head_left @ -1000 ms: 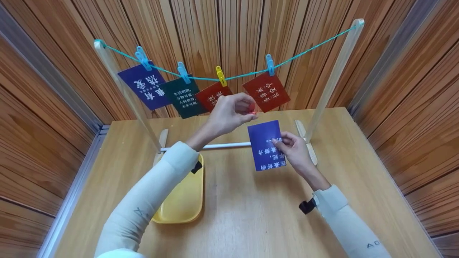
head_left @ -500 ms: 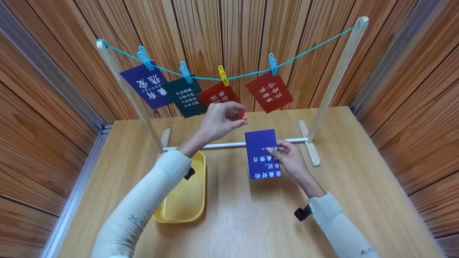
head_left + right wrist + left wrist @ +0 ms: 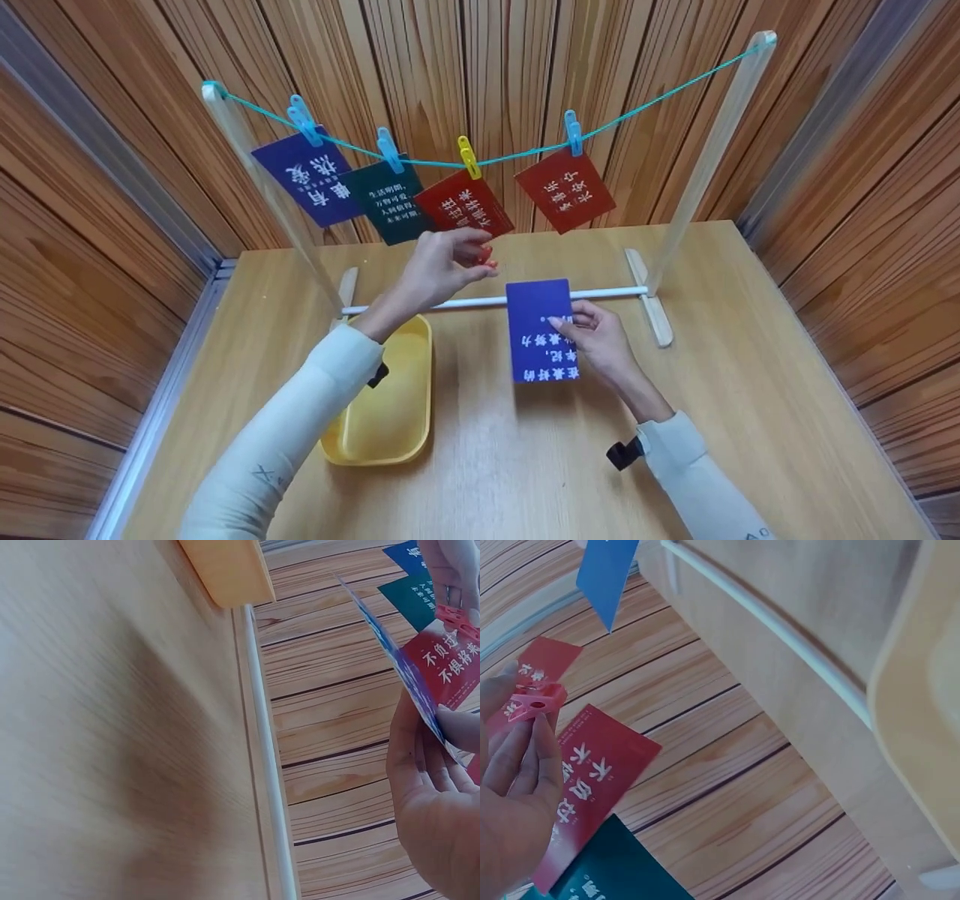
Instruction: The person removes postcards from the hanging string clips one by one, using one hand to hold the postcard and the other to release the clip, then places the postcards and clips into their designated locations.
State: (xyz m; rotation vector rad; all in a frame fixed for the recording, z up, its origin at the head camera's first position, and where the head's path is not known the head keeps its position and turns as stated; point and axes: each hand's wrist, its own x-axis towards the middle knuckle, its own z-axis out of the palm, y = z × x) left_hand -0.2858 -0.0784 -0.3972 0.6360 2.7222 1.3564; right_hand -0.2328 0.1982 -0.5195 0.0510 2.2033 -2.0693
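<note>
My left hand (image 3: 435, 268) pinches a red clothespin (image 3: 538, 700) between thumb and fingers, just below the hanging cards. To its right and a little lower, my right hand (image 3: 606, 343) grips a blue card (image 3: 538, 319) by its right edge, thumb on the printed face. The card is upright above the table, apart from the clothespin. On the turquoise line (image 3: 660, 103) hang a blue card (image 3: 304, 184), a green card (image 3: 382, 201), a red card (image 3: 461, 196) and another red card (image 3: 566, 193). Light blue clothespins (image 3: 388, 150) and a yellow clothespin (image 3: 469, 157) hold them.
Two wooden posts (image 3: 709, 161) carry the line, joined low down by a white rod (image 3: 472, 303). A yellow tray (image 3: 429, 390) stands on the wooden table (image 3: 510, 480) at left, under my left forearm. Wood-patterned walls (image 3: 630, 67) surround the table.
My left hand has come down and to the left with the red clothespin, uncovering more of the middle red card. My right hand has lowered the blue card and drawn it slightly left.
</note>
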